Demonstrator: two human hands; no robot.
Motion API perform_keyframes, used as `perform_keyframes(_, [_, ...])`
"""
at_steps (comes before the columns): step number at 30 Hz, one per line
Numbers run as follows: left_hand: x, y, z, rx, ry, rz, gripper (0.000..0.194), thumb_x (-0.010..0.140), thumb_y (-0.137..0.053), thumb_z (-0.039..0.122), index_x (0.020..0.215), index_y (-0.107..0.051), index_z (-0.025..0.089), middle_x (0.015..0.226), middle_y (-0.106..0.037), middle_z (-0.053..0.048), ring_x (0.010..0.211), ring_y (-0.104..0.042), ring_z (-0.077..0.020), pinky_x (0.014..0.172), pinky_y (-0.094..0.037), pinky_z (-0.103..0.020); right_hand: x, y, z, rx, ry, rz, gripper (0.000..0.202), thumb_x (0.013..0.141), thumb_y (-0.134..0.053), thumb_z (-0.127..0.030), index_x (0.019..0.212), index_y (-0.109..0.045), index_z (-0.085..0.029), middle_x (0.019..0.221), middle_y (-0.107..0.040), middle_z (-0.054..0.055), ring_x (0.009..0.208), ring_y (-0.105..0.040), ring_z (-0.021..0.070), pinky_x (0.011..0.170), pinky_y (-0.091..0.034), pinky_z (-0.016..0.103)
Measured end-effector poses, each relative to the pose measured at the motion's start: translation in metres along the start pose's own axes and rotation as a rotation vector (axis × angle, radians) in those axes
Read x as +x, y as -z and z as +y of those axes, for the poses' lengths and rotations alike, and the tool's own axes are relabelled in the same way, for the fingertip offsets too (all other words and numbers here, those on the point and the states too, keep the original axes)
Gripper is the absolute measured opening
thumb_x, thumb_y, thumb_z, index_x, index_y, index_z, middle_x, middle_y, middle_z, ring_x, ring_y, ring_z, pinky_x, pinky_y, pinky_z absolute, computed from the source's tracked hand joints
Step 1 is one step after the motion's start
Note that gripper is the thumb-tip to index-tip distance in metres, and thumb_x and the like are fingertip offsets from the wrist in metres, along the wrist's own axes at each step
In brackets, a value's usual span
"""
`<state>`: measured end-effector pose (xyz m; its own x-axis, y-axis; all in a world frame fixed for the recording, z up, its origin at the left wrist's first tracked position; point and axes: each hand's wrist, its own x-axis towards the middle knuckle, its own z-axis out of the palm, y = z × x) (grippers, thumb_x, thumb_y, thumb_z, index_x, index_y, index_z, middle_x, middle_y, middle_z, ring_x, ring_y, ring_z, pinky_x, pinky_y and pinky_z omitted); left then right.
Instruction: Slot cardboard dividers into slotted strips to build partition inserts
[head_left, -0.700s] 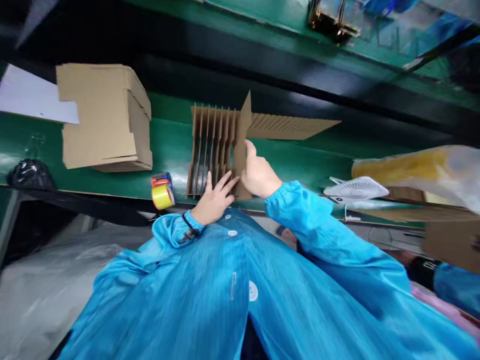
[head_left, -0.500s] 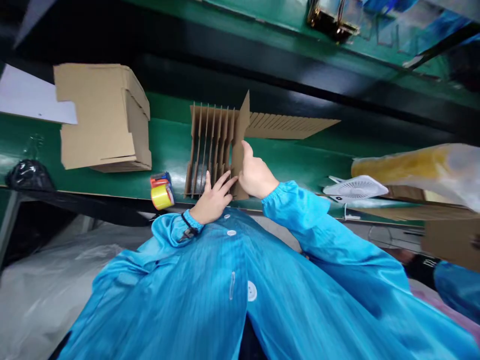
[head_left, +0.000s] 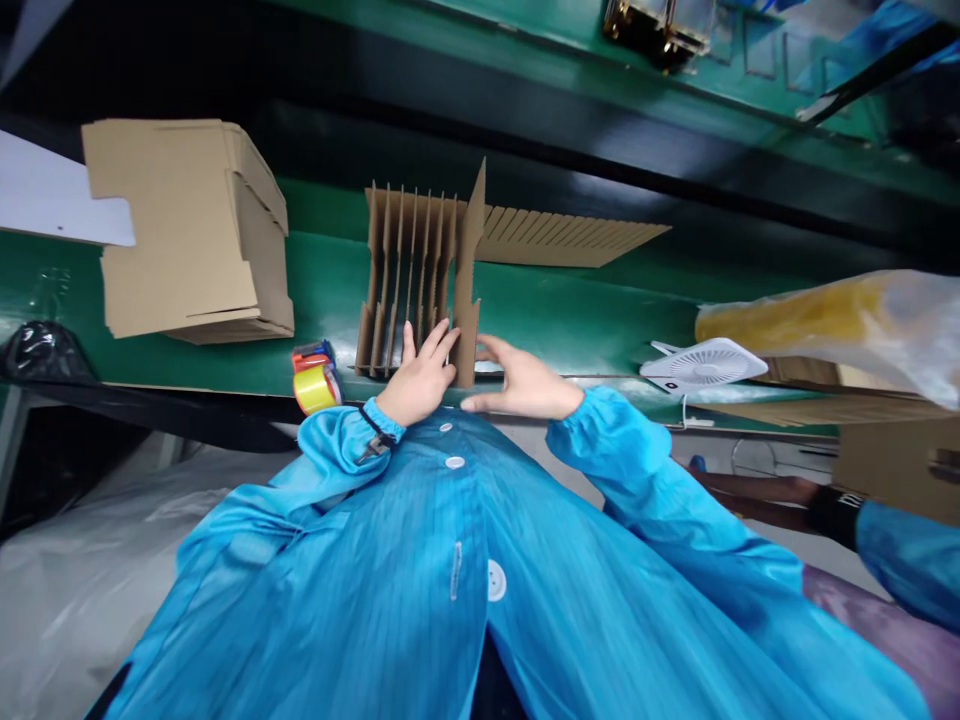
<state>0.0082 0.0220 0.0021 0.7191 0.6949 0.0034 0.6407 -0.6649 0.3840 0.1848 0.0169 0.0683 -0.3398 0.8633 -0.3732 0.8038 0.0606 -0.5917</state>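
Note:
Several upright cardboard dividers [head_left: 409, 240] stand in a row on the bench, slotted into a long notched cardboard strip [head_left: 570, 236] that runs on to the right behind them. The rightmost cardboard piece [head_left: 468, 270] rises higher than the others. My left hand [head_left: 421, 380] lies with spread fingers at the near ends of the dividers, its fingertips against them. Just right of the tall piece is my right hand [head_left: 525, 380], thumb and fingers apart and nothing between them. Whether its fingertips touch the cardboard, I cannot tell.
A stack of cut cardboard [head_left: 172, 230] stands at the left, with a yellow tape roll [head_left: 315, 388] near the bench edge. To the right are a white fan [head_left: 705, 366] and a plastic-wrapped yellow roll [head_left: 810, 325]. Another person's arm [head_left: 772, 490] shows at lower right.
My right hand has let go of the tall cardboard piece and drawn back toward me and to the right, opening. My left hand stays at the dividers. The view has shifted slightly.

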Motion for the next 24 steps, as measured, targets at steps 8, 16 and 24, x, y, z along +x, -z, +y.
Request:
perform_keyframes(8, [0.000,0.006,-0.002,-0.007,-0.028,-0.088,0.026,0.093,-0.041,0.016,0.085,-0.066,0.009,0.152,-0.029,-0.018,0.145,-0.011,-0.0359,0.106,0.012,-0.069,0.002,-0.046,0.008,-0.378,-0.083,0.046,0.037,0.084,-0.061,-0.043,0.101,-0.066,-0.010,0.097,-0.070,0.017,0.097,-0.063,0.0280,0.083,-0.043,0.035])
perform_keyframes(16, [-0.001,0.007,-0.002,-0.031,-0.022,-0.088,0.028,0.093,-0.039,0.014,0.087,-0.066,0.009,0.152,-0.030,-0.017,0.145,-0.011,-0.0359,0.106,0.016,-0.068,0.008,-0.051,0.016,-0.539,-0.056,-0.033,0.023,0.086,-0.050,-0.020,0.093,-0.070,-0.012,0.093,-0.070,0.015,0.093,-0.062,0.0251,0.075,-0.041,0.030])
perform_keyframes(24, [0.000,0.006,0.002,-0.054,-0.033,-0.060,0.028,0.092,-0.039,0.013,0.086,-0.066,0.010,0.152,-0.030,-0.018,0.145,-0.012,-0.0354,0.107,0.009,-0.070,0.008,-0.045,0.017,-0.596,-0.075,-0.069,0.023,0.081,-0.049,-0.017,0.089,-0.069,-0.009,0.093,-0.070,0.018,0.092,-0.062,0.0260,0.076,-0.040,0.032])
